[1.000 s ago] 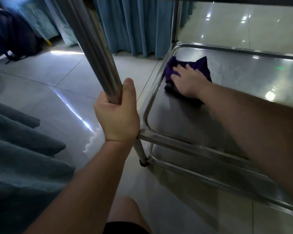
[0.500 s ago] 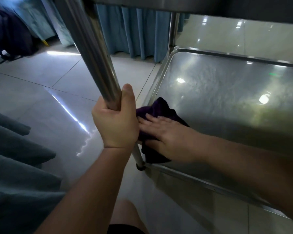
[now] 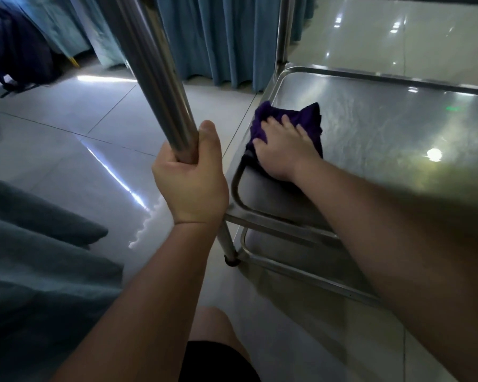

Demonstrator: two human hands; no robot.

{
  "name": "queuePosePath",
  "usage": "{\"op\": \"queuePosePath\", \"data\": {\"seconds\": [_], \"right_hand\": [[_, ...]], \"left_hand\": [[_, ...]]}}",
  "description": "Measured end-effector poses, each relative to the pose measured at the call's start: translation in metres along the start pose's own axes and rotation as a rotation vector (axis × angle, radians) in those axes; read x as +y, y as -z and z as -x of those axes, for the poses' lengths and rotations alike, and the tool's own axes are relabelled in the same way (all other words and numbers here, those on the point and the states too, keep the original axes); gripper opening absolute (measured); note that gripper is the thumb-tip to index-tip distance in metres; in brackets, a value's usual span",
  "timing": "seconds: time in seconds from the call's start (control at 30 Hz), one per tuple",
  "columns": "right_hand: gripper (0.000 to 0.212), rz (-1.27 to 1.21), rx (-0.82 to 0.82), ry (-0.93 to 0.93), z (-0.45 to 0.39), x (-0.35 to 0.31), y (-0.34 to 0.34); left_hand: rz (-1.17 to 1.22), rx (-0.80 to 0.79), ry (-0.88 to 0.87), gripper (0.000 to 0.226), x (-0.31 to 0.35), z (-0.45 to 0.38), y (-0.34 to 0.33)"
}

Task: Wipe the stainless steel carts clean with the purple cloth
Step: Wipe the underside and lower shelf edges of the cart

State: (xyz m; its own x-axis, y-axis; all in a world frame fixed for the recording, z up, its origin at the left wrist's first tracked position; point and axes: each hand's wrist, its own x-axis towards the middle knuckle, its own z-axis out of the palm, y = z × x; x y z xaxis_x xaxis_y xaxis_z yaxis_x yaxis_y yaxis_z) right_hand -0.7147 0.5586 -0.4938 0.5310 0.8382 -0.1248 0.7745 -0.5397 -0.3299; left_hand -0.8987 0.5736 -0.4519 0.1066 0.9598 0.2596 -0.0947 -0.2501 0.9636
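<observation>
Two hands, one shelf: steady the cart, press flat

Cart shelf needs overlapping strokes from its left rim outward. Left hand clamps round the cart's post, bracing it. Right hand lies flat, fingers spread, pressing the purple cloth just inside that rim.

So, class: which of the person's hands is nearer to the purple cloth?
Right. The right hand lies flat on the purple cloth, pressing it onto the cart shelf. The left hand grips the cart's upright pole, apart from the cloth.
</observation>
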Motion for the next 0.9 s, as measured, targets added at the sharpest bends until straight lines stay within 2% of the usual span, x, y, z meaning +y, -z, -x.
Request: {"op": "queuePosePath", "data": {"seconds": [0.27,0.47,0.7,0.9], "right_hand": [[0.060,-0.067,-0.043,0.233,0.107,-0.021,-0.023],[0.059,-0.029,-0.090,0.365,0.138,-0.010,-0.014],[0.061,0.044,-0.011,0.342,0.180,0.043,-0.008],[0.067,0.112,0.005,0.271,0.220,0.101,0.000]], "left_hand": [[0.034,0.030,0.047,0.037,0.002,0.000,-0.004],[0.011,0.031,0.096,0.038,0.009,0.003,-0.003],[-0.043,0.020,0.136,0.041,0.010,0.004,-0.001],[-0.152,0.024,0.091,0.043,0.013,0.008,0.003]]}}
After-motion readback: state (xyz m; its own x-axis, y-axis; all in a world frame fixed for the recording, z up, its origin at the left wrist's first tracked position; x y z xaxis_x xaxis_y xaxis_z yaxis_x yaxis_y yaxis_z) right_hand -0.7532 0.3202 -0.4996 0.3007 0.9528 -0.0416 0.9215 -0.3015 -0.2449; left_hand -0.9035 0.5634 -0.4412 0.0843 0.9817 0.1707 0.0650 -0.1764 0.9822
